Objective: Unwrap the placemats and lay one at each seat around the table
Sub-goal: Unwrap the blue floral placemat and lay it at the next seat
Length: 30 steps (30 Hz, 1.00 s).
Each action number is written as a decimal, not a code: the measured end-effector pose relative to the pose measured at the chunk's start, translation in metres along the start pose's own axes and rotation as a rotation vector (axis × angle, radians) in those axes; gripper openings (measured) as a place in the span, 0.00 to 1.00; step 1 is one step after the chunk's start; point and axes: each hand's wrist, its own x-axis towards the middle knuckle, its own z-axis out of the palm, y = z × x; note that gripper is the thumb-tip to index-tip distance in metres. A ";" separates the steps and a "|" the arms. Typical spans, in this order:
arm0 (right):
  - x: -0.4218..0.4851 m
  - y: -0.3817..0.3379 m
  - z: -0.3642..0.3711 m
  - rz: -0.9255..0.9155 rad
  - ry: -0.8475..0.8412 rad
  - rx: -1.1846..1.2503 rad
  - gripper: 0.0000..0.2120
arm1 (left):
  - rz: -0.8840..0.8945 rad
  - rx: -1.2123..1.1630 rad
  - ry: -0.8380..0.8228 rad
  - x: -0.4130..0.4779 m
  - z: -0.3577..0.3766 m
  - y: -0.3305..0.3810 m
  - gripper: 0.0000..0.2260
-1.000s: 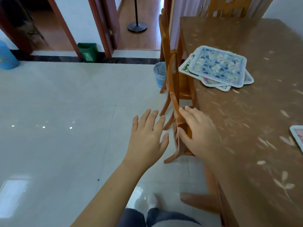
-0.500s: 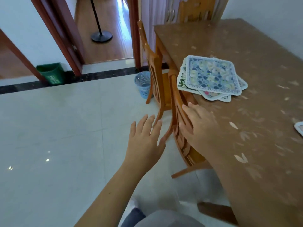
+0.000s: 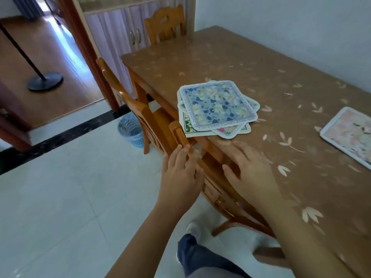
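Observation:
A loose stack of floral placemats [image 3: 215,106], a blue-flowered one on top, lies near the left edge of the brown table [image 3: 261,63]. One pink-toned placemat [image 3: 350,135] lies alone at the right edge of view. My left hand [image 3: 181,177] is open, its fingertips against the top rail of the nearest wooden chair [image 3: 200,167]. My right hand [image 3: 247,169] hovers open over the table edge just right of that chair, short of the stack, holding nothing.
A second wooden chair [image 3: 128,103] is tucked in further along the left side, a third [image 3: 164,25] at the far end. A blue mesh bin [image 3: 131,130] stands on the tiled floor by the chairs. A black lamp base [image 3: 45,80] sits in the doorway beyond.
The view has swung right, bringing the table more into frame. Both hands moved up and forward; the right one left the chair's rail and now hovers over the table edge.

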 end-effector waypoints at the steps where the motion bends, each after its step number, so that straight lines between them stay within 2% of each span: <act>1: 0.011 0.003 0.003 0.008 0.003 0.000 0.24 | -0.005 -0.006 -0.006 0.014 0.003 -0.004 0.18; 10: 0.108 0.025 0.021 0.057 0.129 0.069 0.19 | 0.040 -0.020 -0.065 0.135 0.027 -0.035 0.19; 20: 0.177 0.018 0.042 0.047 0.076 0.040 0.22 | 0.071 -0.044 -0.162 0.198 0.056 -0.084 0.19; 25: 0.208 0.003 0.064 0.037 0.047 -0.037 0.22 | 0.143 -0.076 -0.231 0.231 0.061 -0.120 0.18; 30: 0.230 -0.007 0.088 0.133 -0.015 -0.076 0.24 | 0.285 -0.073 -0.353 0.264 0.072 -0.153 0.18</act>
